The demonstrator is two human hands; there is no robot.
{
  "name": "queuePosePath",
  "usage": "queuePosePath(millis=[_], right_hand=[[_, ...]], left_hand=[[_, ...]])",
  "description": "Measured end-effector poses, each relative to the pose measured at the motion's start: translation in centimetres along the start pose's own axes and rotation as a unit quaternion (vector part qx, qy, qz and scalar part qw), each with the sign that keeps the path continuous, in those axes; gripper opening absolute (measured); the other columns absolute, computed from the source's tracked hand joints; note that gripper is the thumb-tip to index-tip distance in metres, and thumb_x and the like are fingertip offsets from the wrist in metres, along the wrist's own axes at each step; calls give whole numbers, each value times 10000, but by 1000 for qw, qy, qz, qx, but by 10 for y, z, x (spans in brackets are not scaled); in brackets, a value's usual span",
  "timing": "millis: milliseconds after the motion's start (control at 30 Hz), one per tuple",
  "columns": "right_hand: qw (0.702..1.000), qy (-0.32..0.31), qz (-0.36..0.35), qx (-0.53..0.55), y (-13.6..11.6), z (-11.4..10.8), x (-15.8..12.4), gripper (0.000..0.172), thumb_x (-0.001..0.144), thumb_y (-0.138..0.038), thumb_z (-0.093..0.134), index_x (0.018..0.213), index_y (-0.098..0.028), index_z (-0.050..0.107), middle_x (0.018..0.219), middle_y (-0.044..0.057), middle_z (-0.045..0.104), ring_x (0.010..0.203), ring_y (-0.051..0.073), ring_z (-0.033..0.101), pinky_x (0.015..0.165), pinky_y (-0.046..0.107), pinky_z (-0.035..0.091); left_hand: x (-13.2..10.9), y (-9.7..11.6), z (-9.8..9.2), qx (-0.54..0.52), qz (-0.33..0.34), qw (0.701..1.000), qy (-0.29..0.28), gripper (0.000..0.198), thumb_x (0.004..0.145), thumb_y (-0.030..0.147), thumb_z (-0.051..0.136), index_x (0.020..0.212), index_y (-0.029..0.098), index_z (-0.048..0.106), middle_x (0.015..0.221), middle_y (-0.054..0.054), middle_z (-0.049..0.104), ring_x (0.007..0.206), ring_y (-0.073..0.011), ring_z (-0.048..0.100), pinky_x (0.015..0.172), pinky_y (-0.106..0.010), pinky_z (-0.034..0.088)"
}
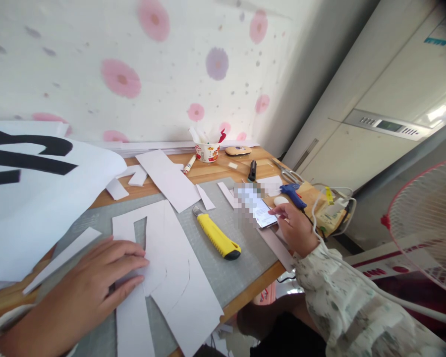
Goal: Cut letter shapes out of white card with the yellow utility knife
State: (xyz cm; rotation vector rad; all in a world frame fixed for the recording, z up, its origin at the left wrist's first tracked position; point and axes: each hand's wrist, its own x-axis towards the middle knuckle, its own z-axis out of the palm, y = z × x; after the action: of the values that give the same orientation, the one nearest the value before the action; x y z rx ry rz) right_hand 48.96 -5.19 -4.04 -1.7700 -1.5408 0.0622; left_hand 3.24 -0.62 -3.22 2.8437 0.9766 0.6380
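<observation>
My left hand (107, 275) lies flat with fingers spread on a white foam board (171, 258). A narrow slot is cut through that board and curved pencil lines run over it. My right hand (295, 228) has a fingertip on the lit screen of a smartphone (258, 206), near its lower right corner; the other fingers are loosely bent and partly hidden. Part of the phone is blurred. Between my hands a yellow utility knife (216, 235) rests on the grey cutting mat (241, 267), touched by neither hand.
White board strips (61, 260) and a larger offcut (169, 178) lie around. At left is a large sheet with black lettering (29, 153). Farther back stand a paper cup (207, 152), a blue glue gun (293, 194) and scissors (290, 174). A white cable (357, 280) crosses my right sleeve beside a fan (427, 223).
</observation>
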Motion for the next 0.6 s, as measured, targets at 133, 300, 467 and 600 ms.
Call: queuePosePath(millis=[133,300,467,600], right_hand=[[1000,-1,-1,-1,-1,0,0,196,742,-179,451,884,-225,579,918,74,753,868,244,692,806,411,543],[1000,-7,-1,1,-2,0,0,203,743,-179,457,892,-231,585,929,69,753,861,244,690,801,416,547],[1000,-3,-2,2,-1,0,0,203,760,-184,456,906,-233,588,948,73,743,890,245,693,815,415,548],[1000,9,1,0,-1,0,-1,215,765,-177,457,922,-231,593,976,76,744,907,246,687,845,424,536]], left_hand=[[0,0,1,21,15,999,37,182,886,404,595,990,313,713,1059,19,684,1007,-194,592,976,-298,370],[0,-1,1,44,14,998,39,224,890,417,591,1057,312,697,1116,27,687,1051,-191,595,986,-292,363],[1,-1,1,59,29,997,43,248,889,433,590,1072,312,706,1127,29,706,1035,-195,626,996,-313,363],[-1,-4,3,73,40,996,29,276,878,443,607,1104,317,701,1157,33,713,1044,-198,645,1033,-328,341]])
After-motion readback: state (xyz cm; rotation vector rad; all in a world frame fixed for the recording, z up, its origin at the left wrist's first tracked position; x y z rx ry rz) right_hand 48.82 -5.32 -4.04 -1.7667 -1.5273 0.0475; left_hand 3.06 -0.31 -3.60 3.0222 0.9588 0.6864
